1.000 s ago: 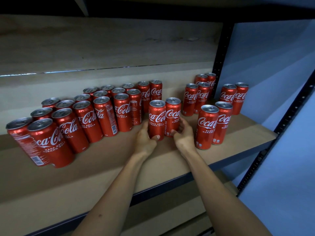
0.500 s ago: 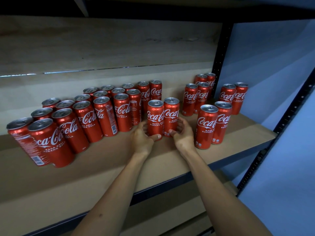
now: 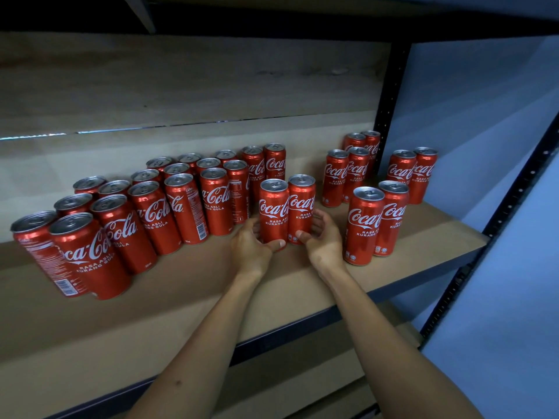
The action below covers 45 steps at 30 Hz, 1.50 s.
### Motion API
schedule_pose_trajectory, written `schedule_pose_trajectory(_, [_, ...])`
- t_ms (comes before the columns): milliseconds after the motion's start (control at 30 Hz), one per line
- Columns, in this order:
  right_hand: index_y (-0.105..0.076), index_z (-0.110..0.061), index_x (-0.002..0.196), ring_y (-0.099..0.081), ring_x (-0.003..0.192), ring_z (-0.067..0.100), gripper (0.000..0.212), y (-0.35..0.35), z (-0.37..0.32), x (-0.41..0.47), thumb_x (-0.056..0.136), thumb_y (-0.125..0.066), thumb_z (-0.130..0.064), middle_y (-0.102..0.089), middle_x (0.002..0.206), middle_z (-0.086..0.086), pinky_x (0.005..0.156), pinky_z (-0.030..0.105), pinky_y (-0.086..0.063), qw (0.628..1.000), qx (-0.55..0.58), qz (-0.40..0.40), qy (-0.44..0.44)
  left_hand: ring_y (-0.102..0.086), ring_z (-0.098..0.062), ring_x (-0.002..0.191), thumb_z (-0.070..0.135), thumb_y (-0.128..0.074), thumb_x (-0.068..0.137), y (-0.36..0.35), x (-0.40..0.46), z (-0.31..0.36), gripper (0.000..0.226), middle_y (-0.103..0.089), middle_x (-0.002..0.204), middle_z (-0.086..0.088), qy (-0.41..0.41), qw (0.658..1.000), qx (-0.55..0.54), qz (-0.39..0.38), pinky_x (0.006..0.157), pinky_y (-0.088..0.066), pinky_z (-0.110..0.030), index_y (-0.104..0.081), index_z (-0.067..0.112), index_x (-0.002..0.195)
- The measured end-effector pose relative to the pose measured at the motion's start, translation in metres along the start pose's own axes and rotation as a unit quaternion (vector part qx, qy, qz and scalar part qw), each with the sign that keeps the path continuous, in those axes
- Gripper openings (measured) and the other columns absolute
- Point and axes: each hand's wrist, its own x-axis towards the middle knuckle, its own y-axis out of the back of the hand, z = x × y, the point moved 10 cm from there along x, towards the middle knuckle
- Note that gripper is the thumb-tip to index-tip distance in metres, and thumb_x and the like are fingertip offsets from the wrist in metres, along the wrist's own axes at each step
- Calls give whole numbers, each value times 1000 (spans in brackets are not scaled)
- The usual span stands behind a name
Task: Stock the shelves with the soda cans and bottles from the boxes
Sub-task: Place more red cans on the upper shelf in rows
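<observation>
Shelf: tan board (image 3: 272, 285) on a dark metal frame, carrying every can in sight; a lower board visible beneath its front edge.
Left block: many red Coca-Cola cans (image 3: 151, 216) packed upright in rows running from near left back toward the middle, touching one another; exact count not clear at the back.
Held pair: two red cans (image 3: 287, 207) upright on the shelf, side by side and touching, just right of the left block and apart from the right-hand pairs.
Front right pair: two cans (image 3: 376, 222) upright, touching, near the shelf's front right, just beside the right hand.
Back pairs: one pair (image 3: 346, 176) behind the front right pair, another (image 3: 363, 146) further back by the black upright post (image 3: 390, 95), a third (image 3: 413, 173) at the far right edge.
Left hand: left hand (image 3: 249, 246) low against the left can of the held pair, thumb (image 3: 276, 244) across its base front, fingers curled round its far side; grip grasping that can.
Right hand: right hand (image 3: 323, 240) mirrored on the right can, thumb tip on its lower front, fingers wrapped behind; grip grasping that can.
Arms: both forearms bare, reaching up and forward from the bottom of view, converging on the pair.
Surroundings: pale blue wall (image 3: 484, 146) to the right.
</observation>
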Motion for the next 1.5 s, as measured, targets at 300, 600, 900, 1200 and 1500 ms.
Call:
schedule_pose_trajectory(300, [-47,-13,137,-56,115,11,59,1,-1,-1,85,-70,2,-59,130,4,93,22,-45,1000,-9,-2,-1,-66,-21,100,11,-92,59,0,-1,0,71,-68,114,-10,3,1000,6,0,89,-55,-38,-58,9,121])
schedule_pose_trajectory(600, [-48,-18,139,-54,122,15,59,6,-6,-6,86,-73,-11,-57,134,2,106,41,-45,991,-113,38,60,-64,-21,104,2,-84,68,-1,1,-5,72,-65,117,-8,1,998,36,-44,94,-53,-35,-52,10,132])
schedule_pose_trajectory(900, [-58,-14,125,-61,109,24,40,8,-122,-36,86,-68,-11,-59,124,8,93,45,-53,941,-207,131,235,-64,-18,94,-1,-69,79,72,28,60,41,-66,99,-4,-122,990,75,-1,90,-55,-38,-63,8,119])
schedule_pose_trajectory(1200, [-62,-13,121,-61,106,18,30,-42,-229,19,92,-65,-19,-65,118,4,91,31,-51,894,-350,-31,279,-66,-16,95,7,-65,83,91,76,164,23,-71,103,-1,-233,955,183,-19,86,-50,-24,-72,10,104])
schedule_pose_trajectory(1500, [-58,-13,127,-56,103,13,39,-84,-201,130,91,-68,-22,-58,131,6,84,23,-43,813,-467,-227,263,-62,-21,107,15,-73,81,38,150,169,35,-65,120,-7,-195,936,287,-67,94,-52,-34,-67,11,116])
